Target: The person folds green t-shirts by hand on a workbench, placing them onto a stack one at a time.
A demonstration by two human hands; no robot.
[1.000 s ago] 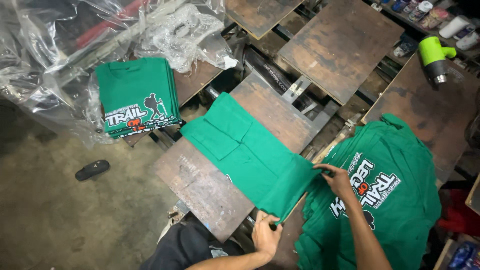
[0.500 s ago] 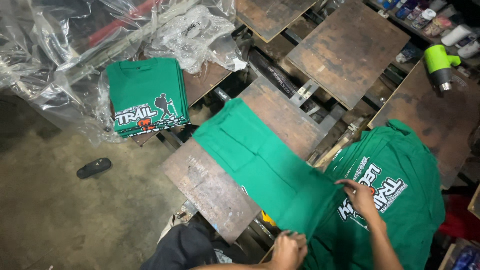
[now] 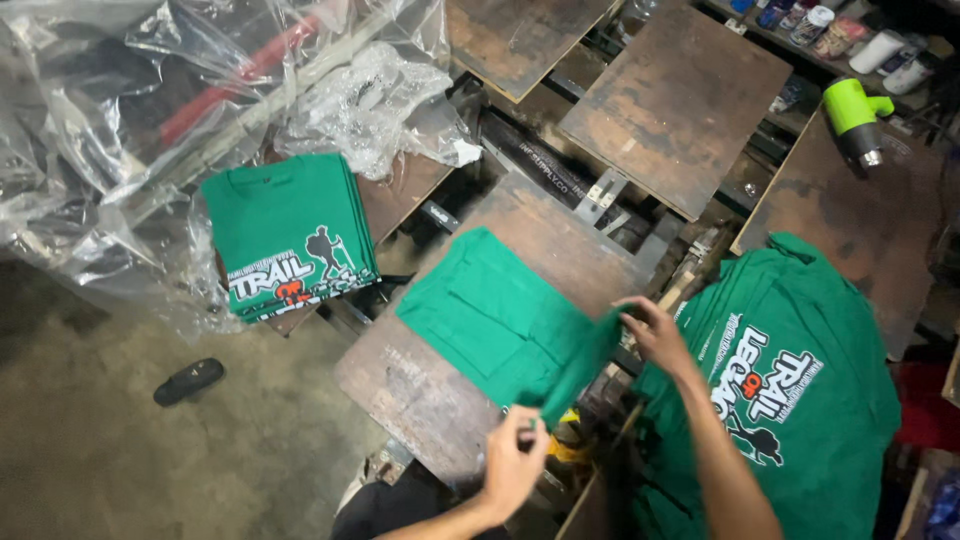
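Left hand (image 3: pixel 517 462) pinching the near hem of a plain green shirt (image 3: pixel 500 322), fingers closed on the cloth; right hand (image 3: pixel 657 333) gripping the far edge of the same hem. Shirt lying flat on a worn brown platen (image 3: pixel 420 390), collar end toward the far left. Just right of the right hand, a printed green shirt (image 3: pixel 800 400) spread on another board. Farther left, a folded stack of printed shirts (image 3: pixel 290 235) beside crumpled clear plastic (image 3: pixel 370 105). A green heat gun (image 3: pixel 853 115) at upper right
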